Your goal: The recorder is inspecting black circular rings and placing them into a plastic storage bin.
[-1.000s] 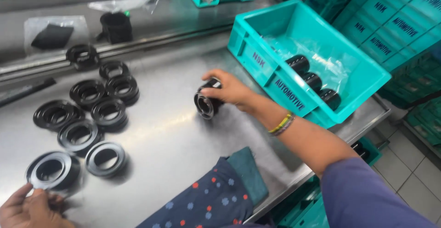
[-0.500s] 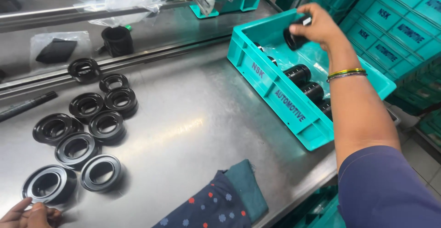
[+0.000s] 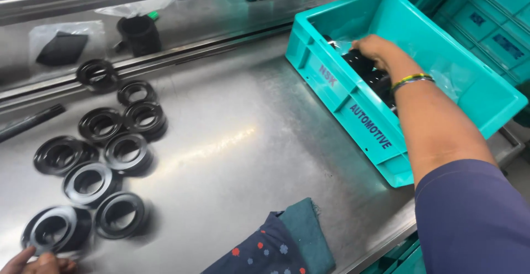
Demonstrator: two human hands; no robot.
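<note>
My right hand (image 3: 375,50) reaches down into a teal plastic crate (image 3: 353,105) at the right. Its fingers are curled over a black ring-shaped part (image 3: 356,60) at the end of a row of similar black parts (image 3: 382,83) lying on clear plastic inside. At the bottom left corner my left hand (image 3: 33,264) grips the near edge of a black ring with a silver face (image 3: 55,230). Several more black rings (image 3: 127,151) lie flat in a cluster on the steel table's left side.
A folded teal and dark patterned cloth (image 3: 290,241) lies at the table's front edge. Behind a raised steel rail (image 3: 210,39) sit a black cylindrical part (image 3: 138,31) and a bagged black piece (image 3: 61,48). More teal crates (image 3: 497,20) are stacked at the right.
My right hand picked a black part off the table, carried it up over the crate, and has now lowered it into the row inside. My left hand stayed by the nearest ring.
</note>
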